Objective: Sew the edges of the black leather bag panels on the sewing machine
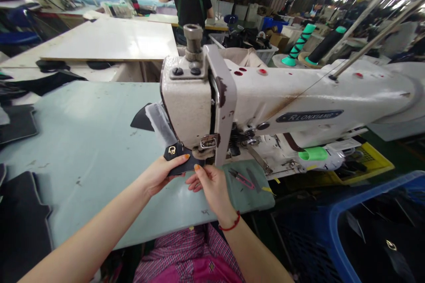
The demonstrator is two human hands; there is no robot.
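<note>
My left hand (pixel 156 174) grips the black piece (pixel 180 169) at the foot of the sewing machine (pixel 191 110); my right hand (pixel 212 188) is at its edge, pinching or not I can't tell. Uneven pulling could skew it.

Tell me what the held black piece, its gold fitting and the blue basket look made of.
Black piece: probably leather or imitation, smooth and matte. Gold fitting: likely metal, with bright glints. Blue basket: apparently moulded plastic, with a smooth, shiny rim.
</note>
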